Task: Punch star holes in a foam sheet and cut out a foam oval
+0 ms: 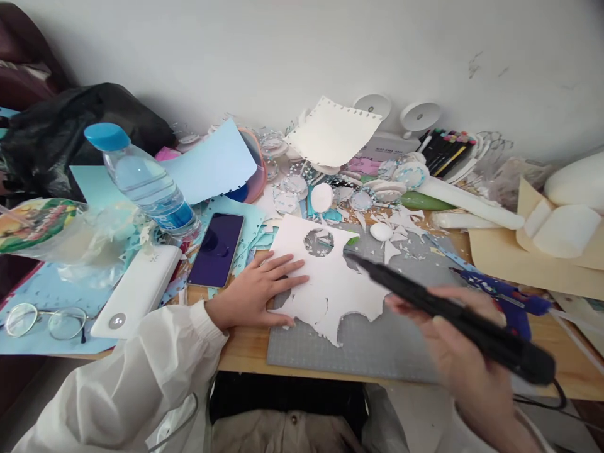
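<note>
My left hand [262,290] lies flat with its fingers spread, pressing on the left side of a white foam sheet [325,286]. The sheet has a round hole near its top and ragged, curved edges, and rests on a grey cutting mat [401,346]. On the right, my right hand [460,346] is wrapped round a black corded pen-like tool [453,318]. Its narrow tip points left, over the sheet's upper right edge. A small white oval piece [381,231] sits on the mat behind the tool, among white scraps.
A phone [217,250], a white power bank [136,292], a water bottle [141,182] and glasses [47,321] are on the left. Behind lie markers [448,151] and beaded white discs. A blue glue gun [514,302] lies at the right.
</note>
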`<action>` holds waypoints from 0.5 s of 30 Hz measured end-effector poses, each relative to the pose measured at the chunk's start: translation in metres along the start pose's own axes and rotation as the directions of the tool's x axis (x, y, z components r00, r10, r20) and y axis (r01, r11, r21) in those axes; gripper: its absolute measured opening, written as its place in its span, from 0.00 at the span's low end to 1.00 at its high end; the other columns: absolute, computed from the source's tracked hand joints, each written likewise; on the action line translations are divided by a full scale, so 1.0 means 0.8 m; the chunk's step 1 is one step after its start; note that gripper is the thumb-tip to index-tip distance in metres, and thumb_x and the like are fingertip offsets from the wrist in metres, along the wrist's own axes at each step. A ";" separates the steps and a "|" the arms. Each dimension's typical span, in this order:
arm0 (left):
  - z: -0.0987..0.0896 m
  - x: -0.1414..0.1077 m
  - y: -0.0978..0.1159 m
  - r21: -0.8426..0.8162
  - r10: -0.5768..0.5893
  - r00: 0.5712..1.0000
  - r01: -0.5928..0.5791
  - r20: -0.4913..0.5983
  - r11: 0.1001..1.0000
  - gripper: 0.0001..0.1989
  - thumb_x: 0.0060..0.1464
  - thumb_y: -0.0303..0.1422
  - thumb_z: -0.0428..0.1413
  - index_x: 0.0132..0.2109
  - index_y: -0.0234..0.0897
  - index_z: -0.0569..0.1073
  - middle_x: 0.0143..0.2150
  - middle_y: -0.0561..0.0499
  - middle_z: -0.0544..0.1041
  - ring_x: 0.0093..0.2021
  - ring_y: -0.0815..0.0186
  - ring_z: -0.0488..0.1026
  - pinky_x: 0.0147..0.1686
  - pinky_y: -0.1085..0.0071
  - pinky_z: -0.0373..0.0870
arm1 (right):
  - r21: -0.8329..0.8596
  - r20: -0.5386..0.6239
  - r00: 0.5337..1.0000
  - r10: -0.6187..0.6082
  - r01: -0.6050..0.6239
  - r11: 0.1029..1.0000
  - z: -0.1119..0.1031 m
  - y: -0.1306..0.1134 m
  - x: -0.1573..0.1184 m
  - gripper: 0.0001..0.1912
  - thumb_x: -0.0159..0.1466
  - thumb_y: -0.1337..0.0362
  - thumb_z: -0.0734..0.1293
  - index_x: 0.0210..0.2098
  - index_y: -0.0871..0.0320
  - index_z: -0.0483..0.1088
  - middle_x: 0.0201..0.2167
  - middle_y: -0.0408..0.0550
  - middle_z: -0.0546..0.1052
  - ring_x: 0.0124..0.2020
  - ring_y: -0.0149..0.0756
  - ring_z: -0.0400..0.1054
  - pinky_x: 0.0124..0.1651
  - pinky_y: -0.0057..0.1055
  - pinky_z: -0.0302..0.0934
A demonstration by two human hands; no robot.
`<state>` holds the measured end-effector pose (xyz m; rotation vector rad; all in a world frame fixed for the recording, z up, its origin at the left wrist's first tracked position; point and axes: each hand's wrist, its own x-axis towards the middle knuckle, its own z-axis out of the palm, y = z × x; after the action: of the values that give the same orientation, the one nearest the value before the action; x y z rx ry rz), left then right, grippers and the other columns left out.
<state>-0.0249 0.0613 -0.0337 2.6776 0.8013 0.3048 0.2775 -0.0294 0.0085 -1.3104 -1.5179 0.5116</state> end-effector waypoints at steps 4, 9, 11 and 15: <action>0.000 0.000 -0.001 -0.009 0.005 1.000 -0.005 0.003 1.000 0.43 0.50 0.59 0.54 0.68 0.47 0.56 0.70 0.46 0.55 0.69 0.47 0.51 0.66 0.49 0.37 | 0.061 0.040 0.998 0.044 -0.046 0.997 0.045 -0.013 -0.044 0.06 0.62 0.64 0.64 0.39 0.51 0.63 0.33 0.45 0.74 0.30 0.38 0.73 0.32 0.36 0.68; 0.001 0.000 -0.002 -0.023 0.003 1.000 -0.003 0.009 1.000 0.43 0.49 0.60 0.54 0.67 0.46 0.57 0.70 0.46 0.55 0.69 0.47 0.51 0.67 0.49 0.35 | -0.316 0.120 0.959 -0.256 0.282 0.906 0.075 -0.017 -0.080 0.15 0.59 0.69 0.64 0.47 0.55 0.67 0.36 0.50 0.77 0.36 0.40 0.76 0.37 0.32 0.71; 0.001 0.001 -0.002 -0.032 -0.001 1.000 0.001 0.011 0.999 0.44 0.49 0.60 0.54 0.67 0.46 0.57 0.70 0.46 0.54 0.69 0.47 0.50 0.67 0.49 0.35 | -0.335 0.168 0.928 -0.333 0.372 0.866 0.077 -0.016 -0.090 0.15 0.59 0.69 0.64 0.46 0.56 0.68 0.36 0.51 0.78 0.35 0.39 0.76 0.36 0.31 0.72; 0.000 0.001 -0.002 -0.031 -0.004 1.000 0.005 0.025 1.000 0.44 0.49 0.61 0.53 0.68 0.45 0.56 0.71 0.46 0.53 0.69 0.47 0.49 0.67 0.50 0.35 | -0.324 0.238 0.870 -0.431 0.490 0.810 0.078 -0.013 -0.098 0.14 0.59 0.70 0.63 0.45 0.58 0.70 0.34 0.51 0.79 0.34 0.38 0.76 0.35 0.31 0.73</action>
<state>-0.0249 0.0630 -0.0344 2.6457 0.7883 0.2802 0.2090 -0.0853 -0.0391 -1.1316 -2.0636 -0.0020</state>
